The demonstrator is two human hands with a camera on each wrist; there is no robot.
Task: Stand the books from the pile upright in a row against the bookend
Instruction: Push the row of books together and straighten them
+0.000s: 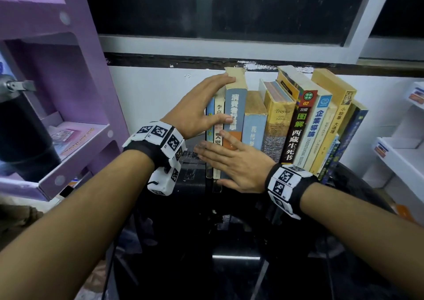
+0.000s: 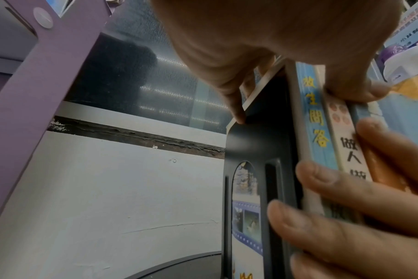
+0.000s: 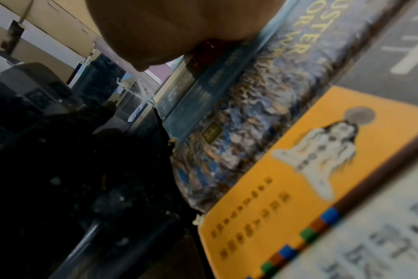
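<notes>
Right hand fingers lie flat across books the left hand clasps.

Purple shelf unit left; white wall; dark window above; white shelves right.

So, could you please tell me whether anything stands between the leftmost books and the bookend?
Nothing visible does. In the left wrist view the leftmost books stand flush against the black bookend; the left hand grips their tops and the right hand presses their spines.
</notes>
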